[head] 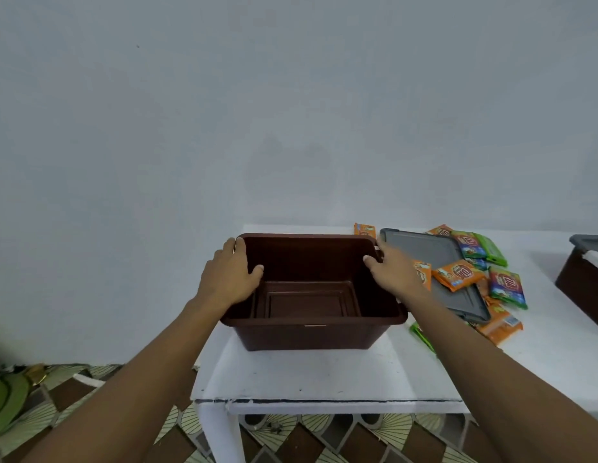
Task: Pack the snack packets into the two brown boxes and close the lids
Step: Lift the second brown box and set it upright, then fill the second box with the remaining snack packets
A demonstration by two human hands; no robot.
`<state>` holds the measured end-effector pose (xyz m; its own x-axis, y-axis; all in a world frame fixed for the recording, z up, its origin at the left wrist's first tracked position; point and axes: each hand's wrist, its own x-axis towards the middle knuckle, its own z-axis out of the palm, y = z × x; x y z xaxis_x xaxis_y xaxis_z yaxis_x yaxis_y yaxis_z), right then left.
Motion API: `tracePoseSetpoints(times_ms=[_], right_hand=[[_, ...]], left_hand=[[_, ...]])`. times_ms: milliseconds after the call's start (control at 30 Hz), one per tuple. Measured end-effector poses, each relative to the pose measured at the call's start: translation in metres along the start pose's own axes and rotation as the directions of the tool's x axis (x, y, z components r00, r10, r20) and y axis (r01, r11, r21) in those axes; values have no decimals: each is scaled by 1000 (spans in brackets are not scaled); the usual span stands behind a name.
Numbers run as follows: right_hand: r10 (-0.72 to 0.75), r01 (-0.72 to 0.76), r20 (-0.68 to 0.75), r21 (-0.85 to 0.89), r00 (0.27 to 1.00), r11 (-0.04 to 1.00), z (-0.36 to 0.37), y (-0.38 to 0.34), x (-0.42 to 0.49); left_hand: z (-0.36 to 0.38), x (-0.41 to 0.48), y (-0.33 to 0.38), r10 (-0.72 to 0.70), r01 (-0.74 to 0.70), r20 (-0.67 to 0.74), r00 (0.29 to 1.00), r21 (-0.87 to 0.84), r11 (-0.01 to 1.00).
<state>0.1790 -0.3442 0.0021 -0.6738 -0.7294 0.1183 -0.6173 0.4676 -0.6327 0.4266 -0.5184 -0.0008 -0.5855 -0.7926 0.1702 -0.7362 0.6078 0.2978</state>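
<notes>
Brown boxes (311, 332) — two; left hand (229, 279), right hand (391, 272) hold one.

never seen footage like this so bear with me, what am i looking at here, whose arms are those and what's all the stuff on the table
There is no machine here. A person wears a wide-angle camera on the head, so this single picture looks forward and down along their own two bare arms. The left hand and the right hand each grip a side rim of an open brown box, with the thumbs inside. The box is empty and stands on a white table. To its right a grey lid lies flat, with orange, green and multicoloured snack packets scattered on and around it. At the far right edge a second brown box is partly in view, with another grey lid on top.
</notes>
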Motion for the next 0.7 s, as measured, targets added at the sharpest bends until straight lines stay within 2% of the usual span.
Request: tracePoseSetpoints(times_ms=[67,167,233,333,533,700], right_hand=[[-9,9,22,6,1000,1000,-1,6,1],[-15,15,0,26,1000,1000,-7,13,-5],[-21,23,-32,49,999,999,-14,20,-13],[-24,22,-78,-25,997,999,-30,39,-24],[75,-86,-85,-134,994,987,-72,112,-34],[112,-125,-82,-167,990,978,-104,165,-25]], left_hand=[[-1,2,6,63,-64,4,998,120,991],[1,2,23,216,-218,30,976,151,964],[5,3,40,312,-315,45,949,134,940],[14,3,71,400,-404,64,914,82,911],[30,5,151,603,-603,17,797,36,797],[52,13,223,674,-676,55,737,67,734]])
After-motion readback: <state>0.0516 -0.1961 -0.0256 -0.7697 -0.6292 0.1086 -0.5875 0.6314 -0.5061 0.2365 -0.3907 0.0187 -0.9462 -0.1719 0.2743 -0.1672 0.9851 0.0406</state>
